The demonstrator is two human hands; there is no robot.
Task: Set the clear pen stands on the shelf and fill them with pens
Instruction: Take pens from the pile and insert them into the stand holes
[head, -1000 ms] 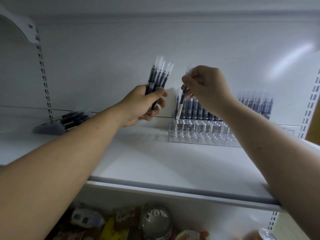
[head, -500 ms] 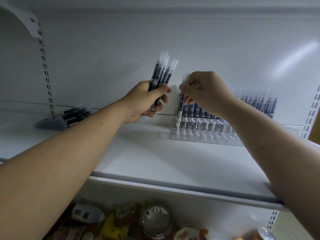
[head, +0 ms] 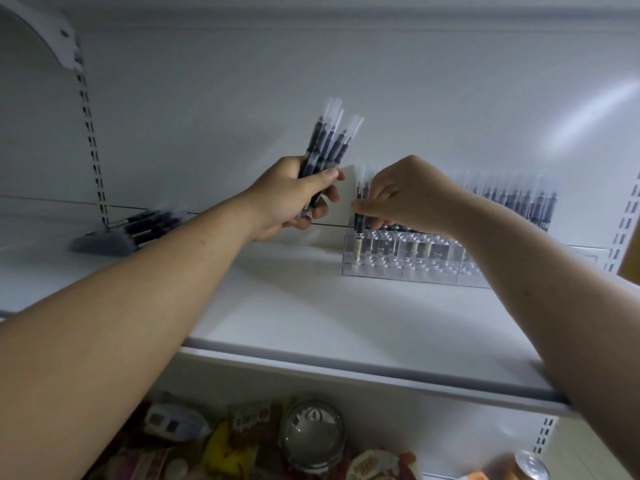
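Note:
A clear pen stand sits on the white shelf against the back wall, its rear rows filled with dark pens. My left hand grips a bundle of several dark pens with clear caps, held upright left of the stand. My right hand pinches a single pen that stands upright in a hole at the stand's left end. My right forearm hides the middle of the stand.
More dark pens lie on a grey holder at the shelf's left, by a slotted upright. Below the shelf edge sit snack packets, a glass jar and a can.
My right hand has lowered its single pen down into the stand's left end. The left hand lifted its bundle slightly and stays beside the stand.

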